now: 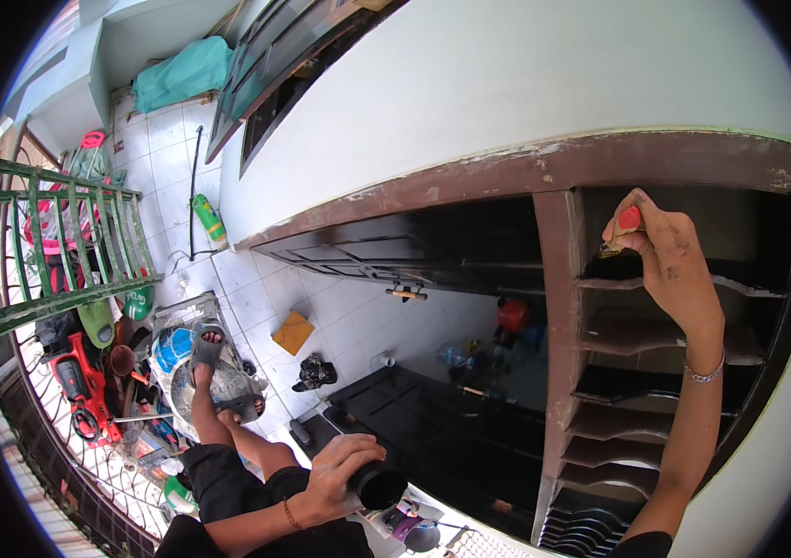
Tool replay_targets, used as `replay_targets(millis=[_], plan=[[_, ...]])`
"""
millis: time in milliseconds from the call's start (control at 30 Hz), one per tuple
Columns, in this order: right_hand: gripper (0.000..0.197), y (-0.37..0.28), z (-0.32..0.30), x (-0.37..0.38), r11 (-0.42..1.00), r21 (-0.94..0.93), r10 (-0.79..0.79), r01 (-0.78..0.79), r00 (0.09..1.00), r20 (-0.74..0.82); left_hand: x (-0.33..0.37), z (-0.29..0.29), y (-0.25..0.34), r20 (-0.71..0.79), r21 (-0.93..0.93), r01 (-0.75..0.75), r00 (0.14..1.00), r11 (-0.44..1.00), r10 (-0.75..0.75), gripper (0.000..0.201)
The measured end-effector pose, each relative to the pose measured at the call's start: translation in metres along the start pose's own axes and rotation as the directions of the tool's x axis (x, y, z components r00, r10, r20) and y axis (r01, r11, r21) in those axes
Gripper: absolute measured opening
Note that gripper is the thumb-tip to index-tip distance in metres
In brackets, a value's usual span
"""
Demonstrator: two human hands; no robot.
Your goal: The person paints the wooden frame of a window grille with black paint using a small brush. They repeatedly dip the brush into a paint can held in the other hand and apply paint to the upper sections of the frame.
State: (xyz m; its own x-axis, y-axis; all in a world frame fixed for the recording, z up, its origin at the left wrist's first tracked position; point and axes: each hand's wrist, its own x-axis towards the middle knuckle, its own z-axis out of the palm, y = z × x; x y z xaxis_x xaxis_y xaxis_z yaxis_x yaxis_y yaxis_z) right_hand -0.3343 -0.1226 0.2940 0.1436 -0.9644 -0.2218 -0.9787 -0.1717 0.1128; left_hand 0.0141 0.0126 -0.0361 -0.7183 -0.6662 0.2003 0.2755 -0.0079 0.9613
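My right hand (670,246) is raised at the upper right, fingers pinched round a small brush with a red handle (630,219). Its dark bristle end meets or nearly meets the top slats of a louvred vent (637,284). Several wavy slats run down the brown frame (558,307); some look glossy black, others dull brown. Low in the middle, my left hand (335,474) is wrapped round a dark cylindrical container (380,484). What it holds inside cannot be seen.
My sandalled feet stand on a paint-spattered platform (214,372) above white floor tiles. A dark panelled door (433,246) stands open beside the vent. Further left are a green metal railing (70,242), a red machine (84,391) and a green bottle (207,219).
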Motion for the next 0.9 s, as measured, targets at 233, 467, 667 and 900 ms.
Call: replay_targets(millis=[233, 467, 667, 900], plan=[[0.093, 0.013, 0.016, -0.011, 0.998, 0.056, -0.026, 0.019, 0.99, 0.135, 0.002, 0.001, 0.001, -0.001, -0.023, -0.006, 1.0, 1.0, 0.006, 0.05], [0.089, 0.02, 0.006, -0.011, 0.995, -0.099, -0.028, 0.033, 0.998, 0.053, 0.003, -0.001, 0.001, 0.013, -0.016, -0.004, 1.0, 1.0, 0.004, 0.051], [0.08, -0.014, -0.004, -0.003, 0.99, 0.141, -0.023, 0.002, 0.99, 0.142, 0.001, 0.001, 0.001, 0.002, -0.004, -0.004, 1.0, 1.0, 0.004, 0.05], [0.068, 0.007, 0.002, -0.008, 0.998, 0.006, 0.06, -0.06, 0.998, -0.016, 0.002, 0.001, 0.003, 0.013, -0.027, -0.016, 1.0, 1.0, 0.016, 0.051]])
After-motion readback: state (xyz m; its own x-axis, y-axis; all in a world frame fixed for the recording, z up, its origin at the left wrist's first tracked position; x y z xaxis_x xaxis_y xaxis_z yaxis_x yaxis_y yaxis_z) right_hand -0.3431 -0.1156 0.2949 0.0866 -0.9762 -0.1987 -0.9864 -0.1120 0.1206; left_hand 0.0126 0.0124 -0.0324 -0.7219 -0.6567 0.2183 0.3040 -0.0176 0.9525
